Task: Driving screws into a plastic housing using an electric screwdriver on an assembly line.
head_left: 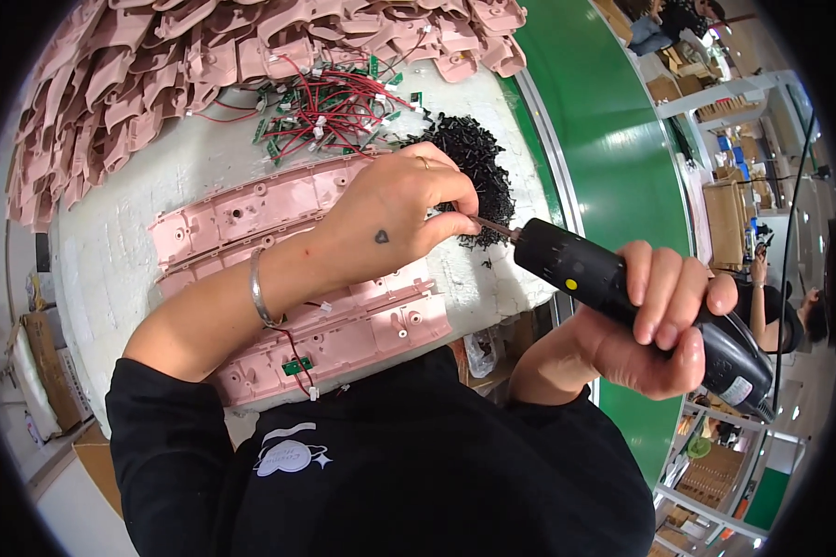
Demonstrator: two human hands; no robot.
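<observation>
Head camera shows a black cylindrical electric screwdriver [567, 269] at right of the centre of the frame. Its body is of dark, smooth material, with one round yellow spot on the side and a small white label near the rear end, and from the front comes a thin metal shaft [498, 226]. The tool is tilted: its front end points to the upper left, its rear end to the lower right.

The right hand [658, 311], right of the centre, is closed around the body of the tool, with the fingers curled over it. The left hand [399, 215], near the middle of the frame, has thumb and forefinger brought together at the tip of the shaft; whether a small piece is pinched there, I cannot tell. Thus the screwdriver lies between the two hands.

Just behind the left fingers is a heap of small black screws [492, 190]. Under the left forearm lie long pink plastic shells [367, 336]; on the lowest one rests a small green circuit board [296, 366] with thin wires. At upper centre is a tangle of red-wired green boards [325, 111].
</observation>
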